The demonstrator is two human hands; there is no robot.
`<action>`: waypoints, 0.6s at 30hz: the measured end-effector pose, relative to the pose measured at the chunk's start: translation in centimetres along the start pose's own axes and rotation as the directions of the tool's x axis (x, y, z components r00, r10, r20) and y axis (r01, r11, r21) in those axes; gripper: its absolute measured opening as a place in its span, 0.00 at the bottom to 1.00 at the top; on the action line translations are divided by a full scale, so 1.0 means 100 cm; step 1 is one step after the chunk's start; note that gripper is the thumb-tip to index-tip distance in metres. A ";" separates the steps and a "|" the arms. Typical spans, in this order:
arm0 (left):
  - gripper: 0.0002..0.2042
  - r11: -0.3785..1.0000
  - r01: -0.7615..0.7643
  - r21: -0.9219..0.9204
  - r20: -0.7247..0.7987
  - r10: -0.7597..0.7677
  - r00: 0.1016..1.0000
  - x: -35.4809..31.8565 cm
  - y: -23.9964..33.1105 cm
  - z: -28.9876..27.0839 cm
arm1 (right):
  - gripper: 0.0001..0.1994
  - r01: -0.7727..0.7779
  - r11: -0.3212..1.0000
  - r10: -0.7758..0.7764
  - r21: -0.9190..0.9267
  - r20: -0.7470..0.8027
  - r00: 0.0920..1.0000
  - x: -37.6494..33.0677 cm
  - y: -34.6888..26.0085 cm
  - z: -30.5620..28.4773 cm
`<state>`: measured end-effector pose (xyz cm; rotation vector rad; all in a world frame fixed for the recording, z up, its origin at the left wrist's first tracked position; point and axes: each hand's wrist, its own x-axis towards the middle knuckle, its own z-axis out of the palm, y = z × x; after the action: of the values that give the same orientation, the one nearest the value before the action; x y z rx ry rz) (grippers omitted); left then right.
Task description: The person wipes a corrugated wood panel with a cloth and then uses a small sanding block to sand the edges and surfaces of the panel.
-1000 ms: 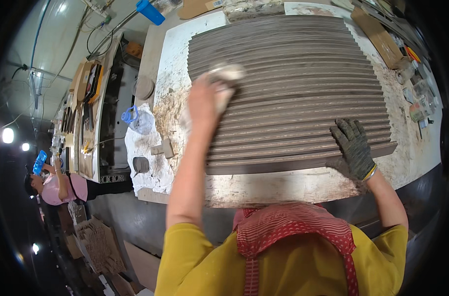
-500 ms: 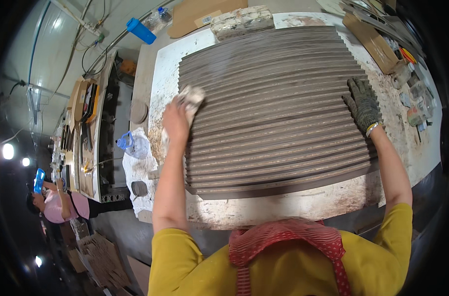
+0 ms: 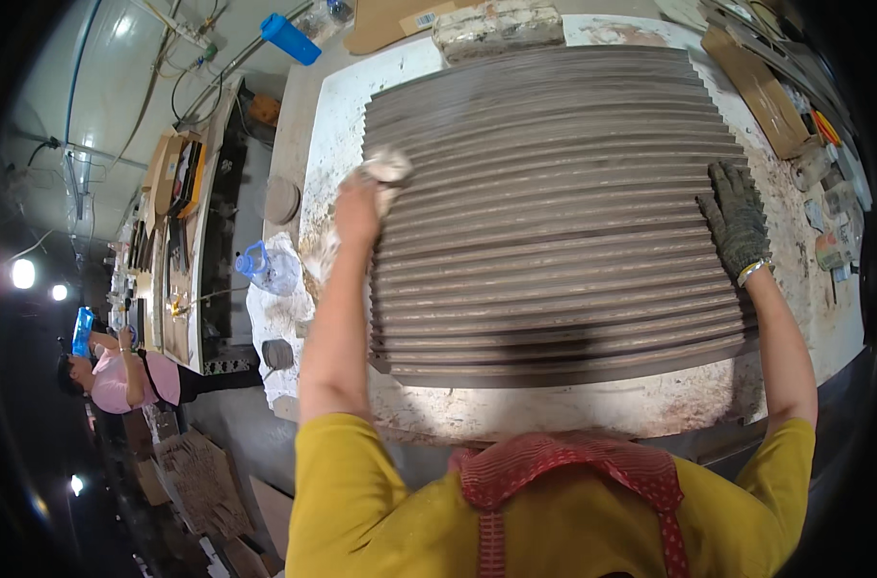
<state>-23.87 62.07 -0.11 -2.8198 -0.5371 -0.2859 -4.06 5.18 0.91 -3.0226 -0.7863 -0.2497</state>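
Observation:
A wide ribbed panel of brown strips (image 3: 554, 226), laid side by side in rows, lies on the stained white tabletop (image 3: 458, 409) before me. My bare left hand (image 3: 358, 210) is at its left edge, its fingers closed on a crumpled off-white rag (image 3: 390, 166) that touches the strip ends; the rag is a little blurred. At the opposite edge my right hand (image 3: 737, 220), in a dark grey work glove, rests flat on the strip ends with its fingers stretched out.
A dirty whitish block (image 3: 496, 34) stands against the panel's far edge. To the left are a clear jug with a blue handle (image 3: 270, 268), a round disc (image 3: 282, 199) and a blue bottle (image 3: 290, 39). Jars and a cardboard box (image 3: 761, 91) line the right. A person in pink (image 3: 130, 380) stands far left.
The view has shifted a little, so the table sits slightly farther right in it. My left hand keeps the rag at the left edge, and my gloved right hand stays flat on the right edge.

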 end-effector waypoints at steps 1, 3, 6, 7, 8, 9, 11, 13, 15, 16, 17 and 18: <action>0.15 0.964 0.188 -0.185 -0.017 -0.195 0.981 0.009 -0.009 -0.010 | 0.28 0.020 1.000 -0.021 -0.018 -0.050 0.999 -0.001 0.000 0.000; 0.17 0.859 0.202 -0.470 -0.152 -0.304 0.940 0.034 0.013 -0.038 | 0.29 -0.012 1.000 0.012 0.005 -0.017 1.000 -0.001 -0.002 -0.001; 0.13 0.904 -0.301 -0.305 -0.492 0.121 0.862 0.071 0.148 -0.061 | 0.29 0.004 0.999 -0.004 0.032 -0.009 1.000 0.001 -0.005 -0.003; 0.16 0.809 -0.393 -0.437 -0.390 0.224 0.893 0.073 0.197 -0.061 | 0.29 0.001 0.999 0.000 0.045 -0.018 1.000 0.002 -0.006 -0.004; 0.21 0.843 -0.461 -0.278 -0.386 0.341 0.857 0.074 0.246 -0.056 | 0.29 0.006 0.999 -0.006 0.034 -0.015 1.000 0.004 -0.006 -0.005; 0.25 0.756 -0.406 -0.514 -0.127 0.401 0.907 0.058 0.279 -0.046 | 0.29 0.007 1.000 -0.006 0.029 -0.015 1.000 0.004 -0.006 -0.006; 0.28 0.773 -0.377 -0.511 -0.217 0.308 0.926 0.050 0.286 -0.016 | 0.28 -0.024 0.999 0.023 0.036 0.028 0.999 0.004 -0.006 -0.006; 0.29 0.827 -0.395 -0.399 -0.237 0.324 0.916 0.046 0.232 0.015 | 0.28 -0.001 0.999 0.001 0.040 0.002 1.000 0.003 -0.006 -0.006; 0.25 0.936 -0.337 -0.099 -0.337 0.287 0.897 0.047 0.132 0.032 | 0.28 -0.019 0.998 0.018 0.061 0.006 1.000 0.001 -0.005 -0.006; 0.20 0.982 -0.159 -0.100 -0.107 0.148 0.983 0.046 0.082 0.033 | 0.28 -0.020 0.998 0.019 0.066 0.014 1.000 0.000 -0.004 -0.006; 0.24 0.961 0.129 -0.244 0.076 -0.114 0.991 0.050 0.037 0.029 | 0.28 -0.018 0.998 0.017 0.066 0.017 1.000 0.000 -0.004 -0.006; 0.21 0.978 0.133 -0.160 0.051 -0.126 0.991 0.049 0.003 0.019 | 0.28 0.010 0.998 -0.008 0.069 -0.026 1.000 -0.001 -0.004 -0.006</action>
<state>-18.97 63.96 -0.83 -2.9589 -0.7407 -0.3110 -4.48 5.49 1.49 -2.9459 -0.7903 -0.2555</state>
